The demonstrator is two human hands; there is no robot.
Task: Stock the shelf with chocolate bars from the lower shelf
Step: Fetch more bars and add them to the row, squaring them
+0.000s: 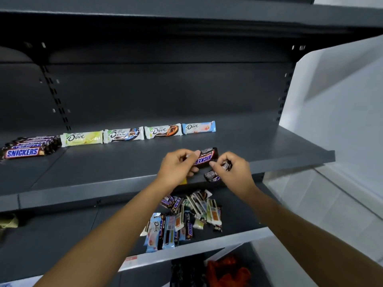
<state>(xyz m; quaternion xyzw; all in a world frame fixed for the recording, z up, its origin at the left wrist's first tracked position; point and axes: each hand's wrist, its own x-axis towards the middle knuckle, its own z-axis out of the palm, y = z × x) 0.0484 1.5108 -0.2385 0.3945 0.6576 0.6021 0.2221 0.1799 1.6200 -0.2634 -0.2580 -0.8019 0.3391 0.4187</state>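
Note:
My left hand [177, 168] is shut on a brown Snickers bar [207, 156], held above the front of the dark grey shelf [103, 168]. Close beside it, my right hand [235, 170] grips another Snickers bar [213, 175], and its thumb touches the first bar. At the shelf's left end lies a stack of Snickers bars [29, 147]. Along the back stand Dove bars: yellow [81, 138], blue-swirl [123, 134], orange [163, 131] and pale blue [199, 127]. On the lower shelf [62, 230] sits a loose pile of mixed bars [182, 218].
An upper shelf [186, 17] overhangs the space. A white wall [335, 112] stands to the right of the unit. Below the lower shelf, an orange item [230, 270] and a dark one [186, 272] are stored. A tan object [8, 221] lies at the lower shelf's left edge.

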